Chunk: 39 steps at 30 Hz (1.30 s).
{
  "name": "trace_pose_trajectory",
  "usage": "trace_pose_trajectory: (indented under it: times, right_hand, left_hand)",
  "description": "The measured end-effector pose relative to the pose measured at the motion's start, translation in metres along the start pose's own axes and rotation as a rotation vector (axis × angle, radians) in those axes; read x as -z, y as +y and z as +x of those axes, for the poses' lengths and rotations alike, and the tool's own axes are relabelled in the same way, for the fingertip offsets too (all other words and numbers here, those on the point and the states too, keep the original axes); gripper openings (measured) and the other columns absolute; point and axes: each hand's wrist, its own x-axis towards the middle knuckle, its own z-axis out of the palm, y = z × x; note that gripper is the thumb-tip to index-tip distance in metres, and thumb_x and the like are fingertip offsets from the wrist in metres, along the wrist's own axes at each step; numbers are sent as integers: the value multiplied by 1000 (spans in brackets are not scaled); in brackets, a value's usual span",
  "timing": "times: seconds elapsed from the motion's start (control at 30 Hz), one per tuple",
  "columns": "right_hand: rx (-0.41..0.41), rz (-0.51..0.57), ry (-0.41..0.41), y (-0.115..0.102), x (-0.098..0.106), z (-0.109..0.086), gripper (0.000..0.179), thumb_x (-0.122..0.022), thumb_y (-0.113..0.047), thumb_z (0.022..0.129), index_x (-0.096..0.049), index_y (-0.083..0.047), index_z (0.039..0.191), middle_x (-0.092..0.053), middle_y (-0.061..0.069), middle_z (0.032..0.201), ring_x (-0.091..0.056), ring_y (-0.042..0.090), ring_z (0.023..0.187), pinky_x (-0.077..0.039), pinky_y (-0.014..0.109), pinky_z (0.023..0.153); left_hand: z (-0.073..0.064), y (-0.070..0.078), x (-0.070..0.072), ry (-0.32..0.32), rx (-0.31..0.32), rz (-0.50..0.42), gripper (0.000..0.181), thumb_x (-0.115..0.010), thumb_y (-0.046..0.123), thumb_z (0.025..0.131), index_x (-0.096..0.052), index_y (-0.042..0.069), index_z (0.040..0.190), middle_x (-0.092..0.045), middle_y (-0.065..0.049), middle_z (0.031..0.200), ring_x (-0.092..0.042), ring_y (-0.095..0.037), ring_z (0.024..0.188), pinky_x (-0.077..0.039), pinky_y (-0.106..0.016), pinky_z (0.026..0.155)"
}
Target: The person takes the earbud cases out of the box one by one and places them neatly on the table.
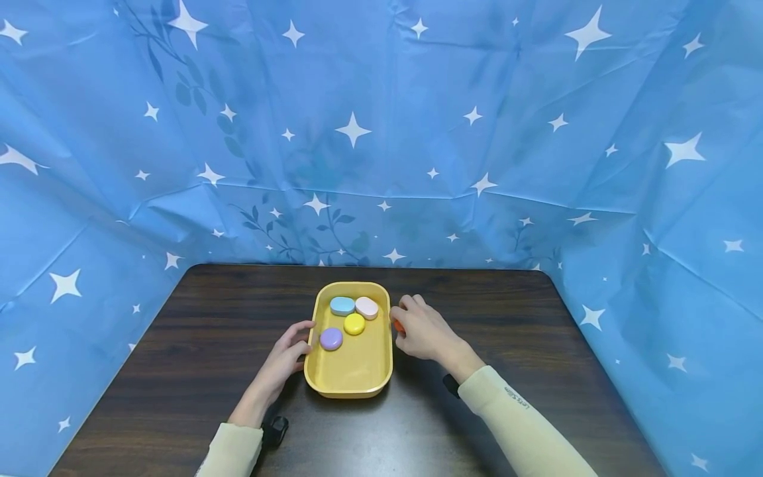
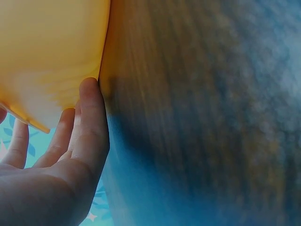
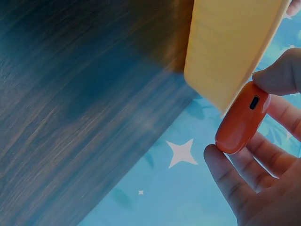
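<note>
In the head view, a yellow tray (image 1: 348,381) stands on the dark table with several smooth rounded pieces in it. My left hand (image 1: 286,354) is at the tray's left side, and its fingers touch the outer wall, as the left wrist view shows. My right hand (image 1: 428,329) is just beyond the tray's right rim and pinches an orange earbud case (image 3: 242,120) between thumb and fingers. A small dark port slot shows on the case. From the head view, the hand hides most of it.
Inside the tray lie a blue piece (image 1: 342,305), a pale pink piece (image 1: 366,307), a yellow piece (image 1: 354,324) and a purple piece (image 1: 331,339). A blue cloth (image 1: 381,132) with white stars hangs behind and beside the wood-grain table (image 1: 238,298).
</note>
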Motion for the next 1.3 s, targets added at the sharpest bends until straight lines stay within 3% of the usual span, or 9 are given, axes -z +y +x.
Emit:
trace_pose_trajectory:
  times: [0.6, 1.3]
  right_hand:
    - [-96, 29, -30, 20, -7, 1, 29, -75, -16, 84, -69, -14, 112, -51, 1, 102, -43, 20, 93, -46, 32, 75]
    - [-180, 68, -55, 37, -22, 8, 30, -74, -17, 85, -68, -12, 114, -52, 5, 109, -44, 24, 96, -49, 37, 73]
  left_hand:
    - [-1, 0, 1, -12, 3, -6, 51, -50, 9, 97, -46, 13, 148, -43, -19, 149, -51, -35, 128, -48, -54, 100]
    - [-2, 1, -1, 10, 7, 1, 51, -50, 8, 97, -47, 13, 147, -46, -21, 146, -53, -36, 124, -50, -53, 98]
